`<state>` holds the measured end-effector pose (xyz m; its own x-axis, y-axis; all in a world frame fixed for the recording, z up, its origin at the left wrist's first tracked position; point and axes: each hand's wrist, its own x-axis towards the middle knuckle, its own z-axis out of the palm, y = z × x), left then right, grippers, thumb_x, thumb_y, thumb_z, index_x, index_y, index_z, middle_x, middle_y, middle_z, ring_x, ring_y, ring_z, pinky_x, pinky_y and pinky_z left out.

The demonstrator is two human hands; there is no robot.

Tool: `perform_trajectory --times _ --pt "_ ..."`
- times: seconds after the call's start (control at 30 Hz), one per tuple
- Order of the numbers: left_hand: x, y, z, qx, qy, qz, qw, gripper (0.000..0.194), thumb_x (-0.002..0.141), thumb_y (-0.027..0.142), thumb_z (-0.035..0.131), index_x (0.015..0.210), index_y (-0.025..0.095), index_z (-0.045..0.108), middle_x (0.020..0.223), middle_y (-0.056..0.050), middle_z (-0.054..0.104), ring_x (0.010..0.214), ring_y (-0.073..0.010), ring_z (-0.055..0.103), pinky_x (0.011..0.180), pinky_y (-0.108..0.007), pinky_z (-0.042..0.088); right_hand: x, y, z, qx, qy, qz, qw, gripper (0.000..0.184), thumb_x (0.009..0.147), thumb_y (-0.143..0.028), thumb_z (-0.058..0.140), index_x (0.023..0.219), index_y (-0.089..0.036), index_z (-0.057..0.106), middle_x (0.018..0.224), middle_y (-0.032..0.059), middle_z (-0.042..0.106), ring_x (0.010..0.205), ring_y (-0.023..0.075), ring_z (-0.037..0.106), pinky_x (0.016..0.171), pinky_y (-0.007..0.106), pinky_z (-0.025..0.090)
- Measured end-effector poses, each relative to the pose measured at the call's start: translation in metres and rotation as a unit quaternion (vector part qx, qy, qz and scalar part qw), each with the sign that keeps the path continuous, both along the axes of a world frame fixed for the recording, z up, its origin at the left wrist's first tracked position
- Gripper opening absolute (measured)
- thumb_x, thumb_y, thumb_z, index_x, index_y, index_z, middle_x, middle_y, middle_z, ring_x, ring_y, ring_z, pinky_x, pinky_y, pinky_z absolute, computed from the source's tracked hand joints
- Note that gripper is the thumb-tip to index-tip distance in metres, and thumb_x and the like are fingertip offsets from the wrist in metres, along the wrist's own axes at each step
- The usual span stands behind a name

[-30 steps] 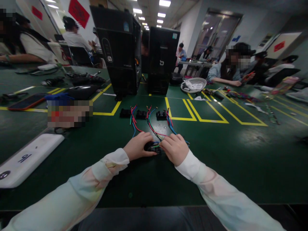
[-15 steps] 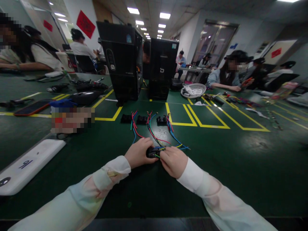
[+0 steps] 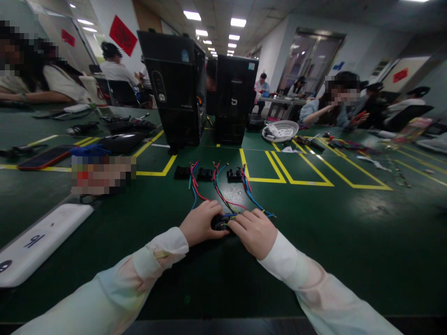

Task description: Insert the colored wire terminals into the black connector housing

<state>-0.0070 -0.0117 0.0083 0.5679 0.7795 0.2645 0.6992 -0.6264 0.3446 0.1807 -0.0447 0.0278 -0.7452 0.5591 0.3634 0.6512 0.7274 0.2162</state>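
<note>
My left hand (image 3: 201, 224) and my right hand (image 3: 254, 231) meet low over the green table (image 3: 349, 242), both with fingers curled around a small black connector block (image 3: 220, 223) that has coloured wires coming out of it. The right fingers pinch at the wires on the block's right side. Loose red, blue and green wires (image 3: 223, 193) trail from the block toward three more small black blocks (image 3: 205, 174) lined up farther back on the table.
Two black computer cases (image 3: 181, 83) stand behind the blocks. A white device (image 3: 38, 242) lies at the left, a phone (image 3: 42, 158) beyond it, a white basket (image 3: 281, 130) at the back right. Other people sit around the table's far sides.
My hands stayed on the block, shifting slightly; the right fingers moved closer over its wires. The view tilted a little.
</note>
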Motion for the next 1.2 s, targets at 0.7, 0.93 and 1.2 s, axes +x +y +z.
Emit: perform_trajectory --times 0.7,0.93,1.2 --pt "0.000 0.001 0.001 -0.009 -0.002 -0.006 1.000 0.032 0.065 0.046 0.060 0.075 0.019 0.046 0.081 -0.001 0.047 0.078 -0.0170 0.044 0.065 -0.028 0.039 0.000 -0.005 0.002 0.040 0.043 -0.024 0.998 0.021 0.089 -0.018 0.036 0.082 -0.019 0.056 0.071 0.0022 0.057 0.068 0.0147 0.044 0.064 0.031 0.023" --pt "-0.002 0.000 0.001 -0.010 0.002 -0.012 1.000 0.032 0.065 0.046 0.061 0.077 0.020 0.047 0.084 -0.001 0.048 0.080 -0.0178 0.045 0.065 -0.028 0.039 0.000 -0.001 -0.002 -0.032 0.002 0.006 0.999 0.014 0.084 -0.018 0.039 0.076 -0.018 0.050 0.070 0.0025 0.054 0.066 0.0148 0.044 0.060 0.030 0.023" --pt "-0.002 -0.001 0.001 -0.024 -0.004 -0.014 1.000 0.031 0.064 0.043 0.062 0.079 0.020 0.049 0.085 -0.001 0.048 0.082 -0.0181 0.045 0.069 -0.029 0.040 -0.004 -0.007 -0.006 -0.149 -0.008 -0.061 0.987 0.007 0.082 -0.015 0.040 0.083 -0.018 0.047 0.073 0.0017 0.058 0.062 0.0133 0.053 0.054 0.026 0.026"
